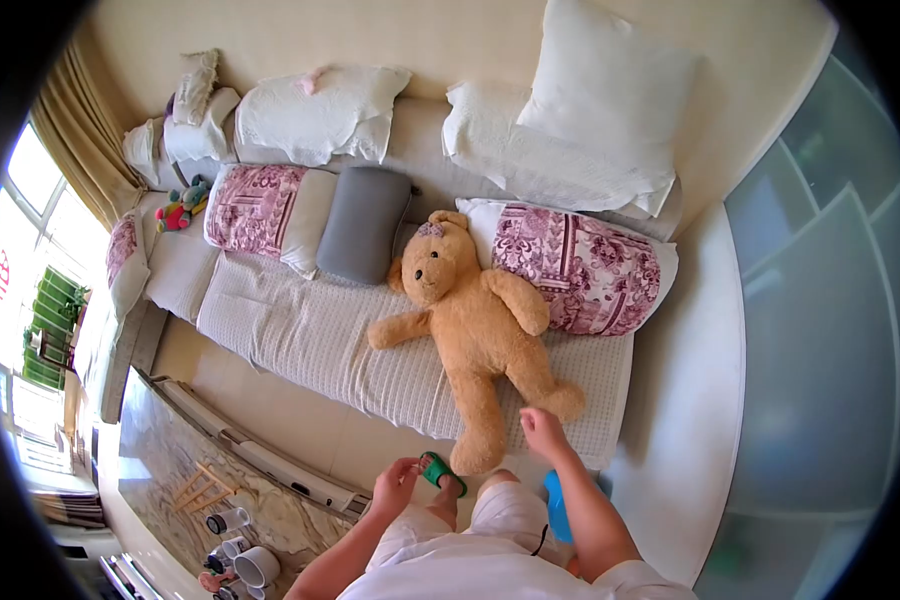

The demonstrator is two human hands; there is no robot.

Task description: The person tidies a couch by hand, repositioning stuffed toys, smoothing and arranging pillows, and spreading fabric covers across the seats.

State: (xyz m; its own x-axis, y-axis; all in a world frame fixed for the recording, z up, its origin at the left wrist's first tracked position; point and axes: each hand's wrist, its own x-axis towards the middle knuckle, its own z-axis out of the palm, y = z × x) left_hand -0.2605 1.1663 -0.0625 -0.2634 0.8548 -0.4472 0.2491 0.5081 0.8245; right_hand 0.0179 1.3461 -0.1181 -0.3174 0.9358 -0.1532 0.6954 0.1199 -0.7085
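Across the sofa (417, 150), a tan teddy bear (485, 330) lies back, its head probably steadied between 2 cushions (363, 225). Near the sofa's front edge, the left hand (397, 486) and right hand (543, 432) curl loosely; whether either grips anything, I cannot tell.

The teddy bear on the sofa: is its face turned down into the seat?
No, the teddy bear has its face toward the camera.
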